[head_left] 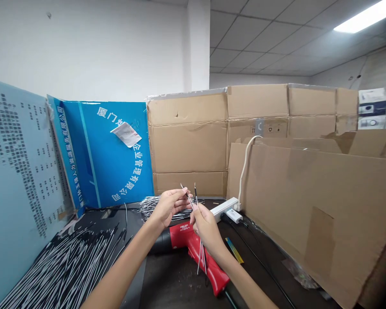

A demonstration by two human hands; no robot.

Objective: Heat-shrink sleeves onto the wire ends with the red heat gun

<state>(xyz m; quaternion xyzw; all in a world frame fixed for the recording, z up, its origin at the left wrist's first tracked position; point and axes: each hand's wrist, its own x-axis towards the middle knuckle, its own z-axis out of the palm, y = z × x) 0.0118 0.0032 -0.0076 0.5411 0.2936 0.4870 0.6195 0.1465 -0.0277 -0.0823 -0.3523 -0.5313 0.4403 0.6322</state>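
Observation:
Thin black and white wires (200, 257) are gripped in my right hand (207, 225), their tips pointing up and their tails hanging below it. My left hand (170, 206) pinches one wire (189, 197) near its upper end, just left of the others. The wires' exact number is hidden by my fingers. Under both hands lies a red heat gun (182, 236) with a black nozzle, its handle running toward the lower right. Behind my left hand is a bundle of white-tipped wires (148, 206).
A large heap of black and white wires (67, 262) covers the left side. A white power strip (225, 208) with a plugged-in adapter (234, 216) stands right of my hands. A yellow-and-blue strip (234, 250) lies nearby. Cardboard panels (186, 146) and a blue board (116, 163) enclose the table.

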